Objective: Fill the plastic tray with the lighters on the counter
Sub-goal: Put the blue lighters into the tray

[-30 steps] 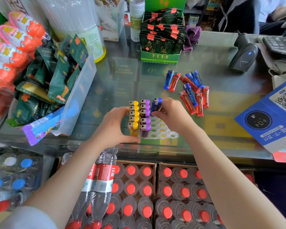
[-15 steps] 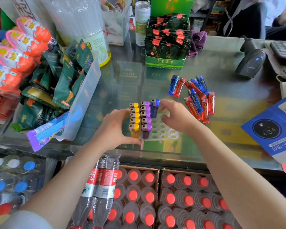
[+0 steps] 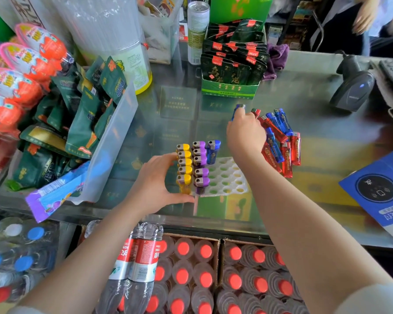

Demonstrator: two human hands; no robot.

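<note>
- Well, my left hand point(image 3: 156, 184) grips the white plastic tray point(image 3: 227, 177) at its 9 o'clock edge.
- My right hand point(image 3: 245, 134) pinches 1 blue lighter point(image 3: 237, 109) from the loose lighters point(image 3: 279, 141) at the tray's 1 o'clock.
- Their print is unreadable; a scanner point(image 3: 352, 89) sits beyond.

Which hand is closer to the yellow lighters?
Left. The left hand touches the yellow lighters at the tray's edge; the right hand is away, over the loose lighters.

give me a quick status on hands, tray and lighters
Left hand steadying white plastic tray. Right hand closing on blue lighter at loose red and blue lighters. Tray mostly unfilled. Nothing in the way.
</note>
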